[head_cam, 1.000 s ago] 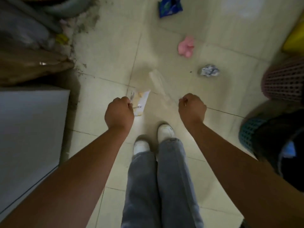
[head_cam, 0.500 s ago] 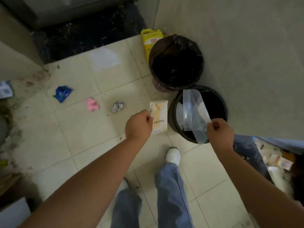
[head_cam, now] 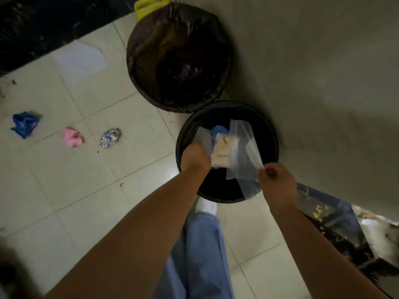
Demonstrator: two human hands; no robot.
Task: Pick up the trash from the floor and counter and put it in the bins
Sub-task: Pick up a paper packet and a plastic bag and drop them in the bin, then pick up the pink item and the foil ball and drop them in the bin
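My left hand [head_cam: 195,156] is closed on a cream carton [head_cam: 220,152] and holds it over the mouth of the near black bin [head_cam: 183,134]. Pinched at one corner by my right hand [head_cam: 278,184], a clear plastic bag [head_cam: 244,156] hangs over the same bin, to the right of the carton. Something blue [head_cam: 219,131] shows inside the bin behind the carton. Beyond it stands a second bin with a dark liner [head_cam: 133,67]. On the floor tiles to the left lie a blue wrapper [head_cam: 24,124], a pink crumpled scrap [head_cam: 72,137] and a foil ball [head_cam: 110,138].
A grey wall [head_cam: 323,72] runs close behind both bins on the right. A yellow container [head_cam: 149,7] stands behind the far bin. A dark speckled object [head_cam: 334,223] sits at lower right. My legs and a white shoe [head_cam: 206,206] are just before the near bin.
The view has swung from the floor to the bins. Both hands have moved forward over the near bin, carrying the carton and the plastic bag above its opening.
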